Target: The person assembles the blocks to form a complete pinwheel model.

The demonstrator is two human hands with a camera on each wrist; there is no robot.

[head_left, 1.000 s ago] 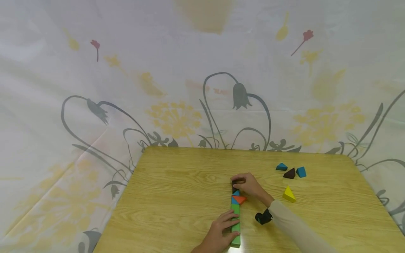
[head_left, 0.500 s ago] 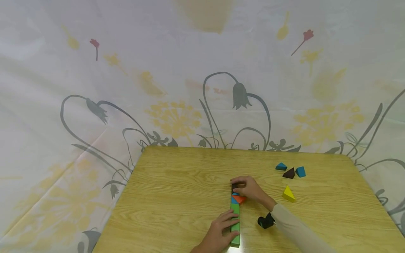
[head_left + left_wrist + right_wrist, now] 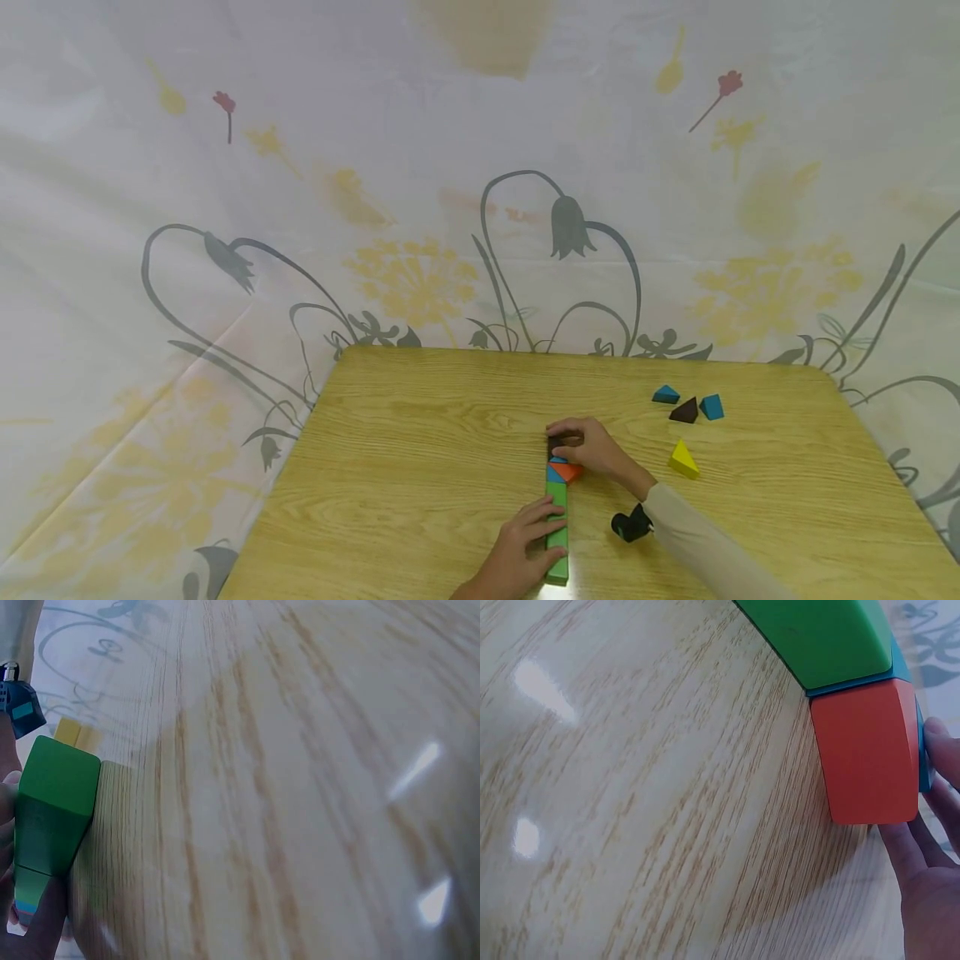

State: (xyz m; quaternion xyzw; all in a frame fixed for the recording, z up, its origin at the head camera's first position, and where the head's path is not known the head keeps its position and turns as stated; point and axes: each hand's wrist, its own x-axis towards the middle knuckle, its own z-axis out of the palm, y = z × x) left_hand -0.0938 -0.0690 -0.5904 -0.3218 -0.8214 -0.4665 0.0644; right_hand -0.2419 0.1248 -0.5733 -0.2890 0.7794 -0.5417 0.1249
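A straight row of blocks runs away from me on the table. Nearest are green blocks [image 3: 557, 538], gripped by my left hand [image 3: 510, 550] with fingers across the top and thumb at the right side. Beyond them come a blue triangular block [image 3: 555, 476] and an orange-red triangular block [image 3: 567, 472], which juts out to the right. My right hand [image 3: 595, 446] pinches the dark block [image 3: 554, 444] at the far end, thumb by another blue piece. In the right wrist view the red block [image 3: 866, 750] sits against the green block [image 3: 832, 637].
To the right lie two blue triangular blocks [image 3: 665, 395], a dark brown block [image 3: 686, 411] and a yellow triangular block [image 3: 683, 461]. A black camera [image 3: 632, 525] is on the right wrist. A flower-patterned cloth [image 3: 420, 208] hangs behind the wooden table [image 3: 405, 450].
My right hand has shifted slightly toward me, its thumb now covering more of the far blue piece. My left hand stays put on the green blocks.
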